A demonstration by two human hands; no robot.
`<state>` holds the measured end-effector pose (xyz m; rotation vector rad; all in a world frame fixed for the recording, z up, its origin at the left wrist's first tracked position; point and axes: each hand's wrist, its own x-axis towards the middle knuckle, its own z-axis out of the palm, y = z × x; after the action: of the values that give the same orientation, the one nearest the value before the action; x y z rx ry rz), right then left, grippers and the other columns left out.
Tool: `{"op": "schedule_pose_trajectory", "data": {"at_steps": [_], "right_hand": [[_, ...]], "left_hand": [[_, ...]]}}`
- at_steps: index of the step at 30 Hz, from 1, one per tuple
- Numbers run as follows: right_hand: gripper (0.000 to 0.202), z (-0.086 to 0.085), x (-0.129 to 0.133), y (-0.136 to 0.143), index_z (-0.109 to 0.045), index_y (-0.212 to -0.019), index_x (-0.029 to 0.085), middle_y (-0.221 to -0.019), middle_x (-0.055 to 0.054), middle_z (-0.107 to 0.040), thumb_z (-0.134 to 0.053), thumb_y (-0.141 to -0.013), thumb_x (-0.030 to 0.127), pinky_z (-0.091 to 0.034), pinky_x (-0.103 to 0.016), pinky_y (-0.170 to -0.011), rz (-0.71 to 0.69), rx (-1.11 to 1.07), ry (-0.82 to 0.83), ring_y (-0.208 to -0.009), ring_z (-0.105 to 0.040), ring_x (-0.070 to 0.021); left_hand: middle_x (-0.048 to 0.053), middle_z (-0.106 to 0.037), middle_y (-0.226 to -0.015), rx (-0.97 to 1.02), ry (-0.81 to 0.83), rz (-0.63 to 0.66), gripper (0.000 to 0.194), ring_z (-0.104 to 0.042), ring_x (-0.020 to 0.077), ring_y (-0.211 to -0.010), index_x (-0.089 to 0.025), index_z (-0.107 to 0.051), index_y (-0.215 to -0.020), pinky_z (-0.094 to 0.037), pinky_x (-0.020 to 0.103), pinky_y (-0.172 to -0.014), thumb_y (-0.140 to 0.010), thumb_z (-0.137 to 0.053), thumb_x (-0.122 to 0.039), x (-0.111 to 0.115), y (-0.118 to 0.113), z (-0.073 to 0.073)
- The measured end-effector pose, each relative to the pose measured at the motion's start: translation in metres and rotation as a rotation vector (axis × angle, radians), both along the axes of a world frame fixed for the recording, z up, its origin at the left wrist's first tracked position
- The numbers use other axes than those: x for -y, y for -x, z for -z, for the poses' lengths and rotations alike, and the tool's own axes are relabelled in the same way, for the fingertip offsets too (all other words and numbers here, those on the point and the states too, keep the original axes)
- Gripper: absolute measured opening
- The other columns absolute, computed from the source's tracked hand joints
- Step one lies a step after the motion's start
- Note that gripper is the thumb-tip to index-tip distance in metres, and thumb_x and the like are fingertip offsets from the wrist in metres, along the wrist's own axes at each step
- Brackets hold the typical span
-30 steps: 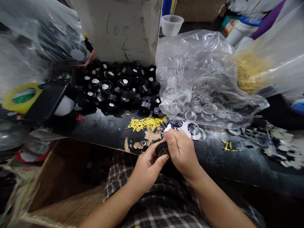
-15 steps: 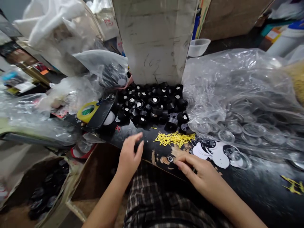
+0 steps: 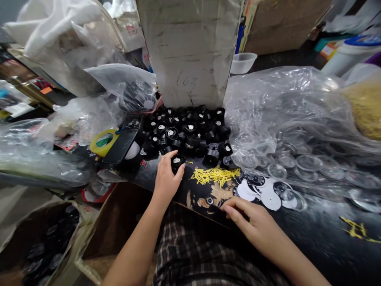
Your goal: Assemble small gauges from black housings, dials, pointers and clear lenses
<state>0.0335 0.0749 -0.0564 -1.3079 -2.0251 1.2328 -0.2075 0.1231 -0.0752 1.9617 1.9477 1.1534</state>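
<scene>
Thumb and fingers of my left hand [image 3: 168, 176] are wrapped round a round black housing [image 3: 178, 161] with a whitish piece inside, at the near edge of a pile of similar black housings [image 3: 190, 137]. My right hand [image 3: 248, 218] is pinched near the table's front edge; a small dark thing shows at its fingertips, too small to name. Just left of those fingertips, a small round metal part [image 3: 210, 201] sits on the worn wood. Thin yellow pieces [image 3: 216, 175] lie in a heap between the hands and the pile. White and black discs [image 3: 270, 198] are spread right of the heap.
Clear round covers [image 3: 308, 163] spill from a plastic bag on the right. A tall board [image 3: 190, 55] stands behind the pile. Yellow tape [image 3: 102, 150] and a dark flat slab [image 3: 120, 146] lie left. Open boxes [image 3: 101, 242] stand below left. More yellow pieces [image 3: 355, 230] lie far right.
My left hand has moved up to the pile's near edge and closed round a black housing. My right hand stays pinched close to the metal part. The whole view has shifted slightly.
</scene>
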Motion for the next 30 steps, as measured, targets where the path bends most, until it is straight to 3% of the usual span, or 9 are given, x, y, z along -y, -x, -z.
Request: {"op": "schedule_pose_trajectory", "data": {"at_steps": [4, 6, 8, 12, 15, 18, 25, 27, 30], "right_hand": [[0.032, 0.0, -0.009, 0.004, -0.063, -0.096, 0.022, -0.074, -0.001, -0.064, -0.043, -0.092, 0.046, -0.044, -0.027, -0.062, 0.16, -0.116, 0.105, -0.067, -0.059, -0.016], [0.032, 0.001, -0.013, 0.005, -0.06, -0.093, 0.02, -0.071, 0.0, -0.061, -0.044, -0.091, 0.048, -0.042, -0.026, -0.059, 0.198, -0.174, 0.168, -0.062, -0.056, -0.0144], [0.031, 0.004, -0.015, 0.002, -0.056, -0.081, 0.02, -0.066, 0.002, -0.058, -0.046, -0.09, 0.048, -0.041, -0.025, -0.058, 0.195, -0.222, 0.215, -0.059, -0.053, -0.0126], [0.026, 0.004, -0.011, -0.005, -0.056, -0.083, 0.019, -0.066, 0.003, -0.057, -0.054, -0.086, 0.044, -0.041, -0.024, -0.057, 0.272, -0.273, 0.267, -0.058, -0.051, -0.0112], [0.023, -0.003, -0.004, -0.009, -0.058, -0.084, 0.019, -0.072, 0.001, -0.06, -0.06, -0.082, 0.041, -0.043, -0.024, -0.058, 0.3, -0.282, 0.27, -0.062, -0.054, -0.0117], [0.022, -0.009, -0.001, -0.021, -0.061, -0.086, 0.019, -0.076, 0.0, -0.064, -0.058, -0.084, 0.041, -0.046, -0.026, -0.064, 0.188, -0.258, 0.278, -0.068, -0.059, -0.0136], [0.037, 0.011, -0.008, -0.079, -0.061, -0.113, 0.019, -0.104, -0.012, -0.058, -0.065, -0.078, 0.03, -0.043, -0.049, -0.087, 0.448, 0.515, -0.3, -0.1, -0.056, -0.0308], [0.027, 0.015, -0.009, -0.085, -0.062, -0.104, 0.019, -0.102, -0.011, -0.058, -0.063, -0.079, 0.027, -0.044, -0.048, -0.086, 0.467, 0.53, -0.345, -0.1, -0.056, -0.0302], [0.006, 0.011, -0.007, -0.079, -0.06, -0.086, 0.021, -0.084, -0.004, -0.061, -0.058, -0.084, 0.026, -0.048, -0.035, -0.069, 0.53, 0.353, -0.287, -0.077, -0.059, -0.0204]], "left_hand": [[0.011, -0.053, -0.13, 0.151, -0.022, 0.29, 0.05, -0.049, 0.0225, -0.123, -0.023, -0.042, -0.129, -0.04, 0.04, -0.105, -0.083, -0.061, -0.022, 0.04, -0.03, 0.002], [0.009, -0.049, -0.137, 0.239, -0.025, 0.462, 0.059, -0.043, 0.0223, -0.13, -0.027, -0.039, -0.134, -0.035, 0.04, -0.11, -0.081, -0.063, -0.016, 0.058, -0.048, 0.003], [0.007, -0.041, -0.146, 0.373, 0.042, 0.507, 0.066, -0.037, 0.0226, -0.135, -0.033, -0.035, -0.139, -0.032, 0.041, -0.112, -0.082, -0.062, -0.013, 0.07, -0.061, 0.003], [-0.002, -0.03, -0.155, 0.849, 0.314, 0.467, 0.066, -0.029, 0.0225, -0.14, -0.043, -0.032, -0.14, -0.032, 0.038, -0.113, -0.085, -0.061, -0.02, 0.076, -0.075, 0.001], [-0.001, -0.049, -0.143, 1.101, 0.594, 0.407, 0.043, -0.043, 0.023, -0.132, -0.038, -0.052, -0.128, -0.043, 0.034, -0.105, -0.087, -0.059, -0.03, 0.077, -0.077, 0.001], [0.002, -0.062, -0.127, 1.283, 0.805, 0.359, 0.029, -0.06, 0.0246, -0.113, -0.031, -0.065, -0.114, -0.054, 0.033, -0.089, -0.086, -0.059, -0.036, 0.08, -0.078, 0.002], [0.007, -0.071, -0.112, 1.582, 0.82, 0.225, 0.036, -0.069, 0.0209, -0.095, -0.026, -0.065, -0.113, -0.055, 0.028, -0.082, -0.078, -0.069, -0.037, 0.082, -0.093, -0.005], [0.009, -0.072, -0.111, 1.63, 0.796, 0.225, 0.034, -0.069, 0.0198, -0.091, -0.022, -0.066, -0.109, -0.055, 0.028, -0.08, -0.079, -0.068, -0.039, 0.081, -0.099, -0.006], [0.012, -0.072, -0.108, 1.711, 0.825, 0.151, 0.033, -0.069, 0.0208, -0.091, -0.017, -0.067, -0.107, -0.056, 0.029, -0.08, -0.086, -0.058, -0.042, 0.078, -0.107, -0.008]]}}
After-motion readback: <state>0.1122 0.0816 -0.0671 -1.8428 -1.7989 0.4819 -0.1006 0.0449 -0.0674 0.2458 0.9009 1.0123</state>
